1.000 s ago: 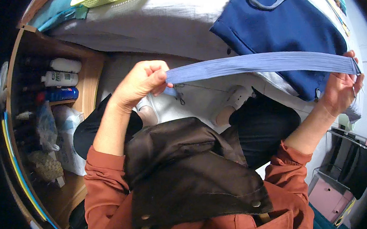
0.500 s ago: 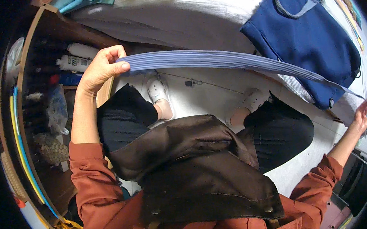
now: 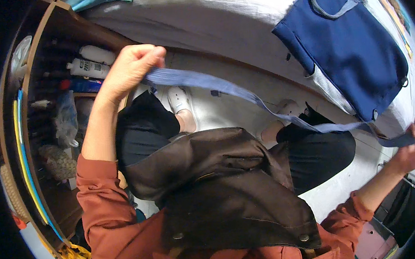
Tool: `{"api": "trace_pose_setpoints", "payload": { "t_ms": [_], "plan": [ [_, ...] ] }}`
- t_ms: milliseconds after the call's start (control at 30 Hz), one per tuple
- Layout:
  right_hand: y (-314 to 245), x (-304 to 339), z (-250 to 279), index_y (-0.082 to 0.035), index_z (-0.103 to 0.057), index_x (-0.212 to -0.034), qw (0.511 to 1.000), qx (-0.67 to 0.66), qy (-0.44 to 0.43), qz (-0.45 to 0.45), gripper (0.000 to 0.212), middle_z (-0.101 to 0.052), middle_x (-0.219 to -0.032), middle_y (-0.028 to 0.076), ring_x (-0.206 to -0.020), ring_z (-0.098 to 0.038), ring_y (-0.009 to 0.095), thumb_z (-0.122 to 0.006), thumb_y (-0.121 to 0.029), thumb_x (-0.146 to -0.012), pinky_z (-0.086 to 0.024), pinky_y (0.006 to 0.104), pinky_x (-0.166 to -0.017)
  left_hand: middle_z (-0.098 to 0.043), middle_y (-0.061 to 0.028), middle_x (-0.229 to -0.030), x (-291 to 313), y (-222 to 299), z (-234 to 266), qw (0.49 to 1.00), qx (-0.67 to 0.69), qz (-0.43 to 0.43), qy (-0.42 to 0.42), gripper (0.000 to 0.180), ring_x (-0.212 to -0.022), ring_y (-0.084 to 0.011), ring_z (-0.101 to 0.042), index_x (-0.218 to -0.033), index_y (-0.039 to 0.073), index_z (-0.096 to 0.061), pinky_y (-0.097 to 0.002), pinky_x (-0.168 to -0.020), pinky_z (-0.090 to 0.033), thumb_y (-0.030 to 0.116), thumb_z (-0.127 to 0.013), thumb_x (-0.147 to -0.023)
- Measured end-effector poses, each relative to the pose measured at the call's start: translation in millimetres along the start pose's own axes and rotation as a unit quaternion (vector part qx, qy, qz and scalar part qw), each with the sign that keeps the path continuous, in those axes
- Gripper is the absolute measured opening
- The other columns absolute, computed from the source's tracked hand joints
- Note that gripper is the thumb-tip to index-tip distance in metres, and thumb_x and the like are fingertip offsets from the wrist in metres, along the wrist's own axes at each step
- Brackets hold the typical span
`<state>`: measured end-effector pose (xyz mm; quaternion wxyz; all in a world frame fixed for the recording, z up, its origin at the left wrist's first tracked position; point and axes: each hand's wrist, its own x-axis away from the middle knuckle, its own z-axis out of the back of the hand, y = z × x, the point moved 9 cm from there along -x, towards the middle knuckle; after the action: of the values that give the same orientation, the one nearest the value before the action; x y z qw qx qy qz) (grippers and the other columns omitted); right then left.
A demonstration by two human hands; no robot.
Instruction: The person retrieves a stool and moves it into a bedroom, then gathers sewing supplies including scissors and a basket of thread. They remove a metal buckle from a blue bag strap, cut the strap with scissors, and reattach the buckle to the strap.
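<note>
A long, ribbed blue-grey fabric strap (image 3: 190, 78) stretches across the view above my lap, sagging and twisting toward its right part. My left hand (image 3: 132, 70), raised in front of the open cabinet, is closed in a fist around one end. Far to the right, my right hand (image 3: 410, 150) grips the other end, slightly blurred. A thin, pale, shiny edge shows by its fingers, too unclear to name. Beyond the strap's right half lies a navy blue bag (image 3: 350, 49) with a grey handle and a white mesh side pocket.
An open wooden cabinet (image 3: 44, 25) on the left holds white bottles (image 3: 87, 68) and a clear plastic bag (image 3: 67, 121). A bed with a white sheet (image 3: 200, 16) spans the far side. My knees in black trousers (image 3: 318, 156) and a brown apron (image 3: 231, 199) fill the near middle.
The strap has gone from nearly taut to slack, dipping and twisting on its right. My left hand has risen slightly and turned into a fist; my right hand has moved lower.
</note>
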<state>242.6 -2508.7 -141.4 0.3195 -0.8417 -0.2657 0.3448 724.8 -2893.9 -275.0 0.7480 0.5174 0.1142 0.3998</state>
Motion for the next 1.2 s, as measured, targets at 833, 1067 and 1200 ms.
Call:
{"api": "trace_pose_setpoints", "payload": {
  "t_ms": [833,1067,1200],
  "plan": [
    [112.4,-14.5,-88.8,-0.007,-0.033,-0.1,0.988,0.115,0.074,0.075,0.044,-0.035,-0.074,0.003,-0.048,-0.034,0.007,-0.06,-0.022,-0.069,-0.031,0.0203,-0.045,-0.063,-0.0137,-0.08,-57.5,-279.2,-187.4,0.981,-0.118,0.103,-0.113,0.024,-0.079,-0.0271,-0.061,-0.086,0.006,-0.062,-0.0354,-0.072,-0.047,0.025,-0.064,-0.072],
    [147.7,-13.5,-72.2,-0.004,-0.03,-0.119,0.977,0.21,0.025,-0.026,0.061,-0.049,-0.103,0.011,-0.066,-0.049,0.015,-0.053,-0.038,-0.075,-0.042,0.0243,-0.067,-0.048,-0.0173,-0.11,-96.3,-333.3,-243.6,0.97,-0.195,0.143,0.025,0.026,-0.099,-0.034,-0.049,-0.102,0.007,-0.053,-0.04,-0.085,-0.042,0.016,-0.051,-0.078],
    [149.3,-14.1,-86.4,-0.007,-0.031,-0.111,0.978,0.203,0.036,-0.028,0.054,-0.046,-0.087,0.008,-0.058,-0.042,0.009,-0.059,-0.032,-0.073,-0.039,0.0203,-0.059,-0.048,-0.0118,-0.104,-109.1,-322.4,-254.1,0.927,-0.355,0.11,0.046,0.03,-0.105,-0.0291,-0.044,-0.103,0.014,-0.05,-0.0417,-0.082,-0.042,0.023,-0.058,-0.076]
  ]
}}
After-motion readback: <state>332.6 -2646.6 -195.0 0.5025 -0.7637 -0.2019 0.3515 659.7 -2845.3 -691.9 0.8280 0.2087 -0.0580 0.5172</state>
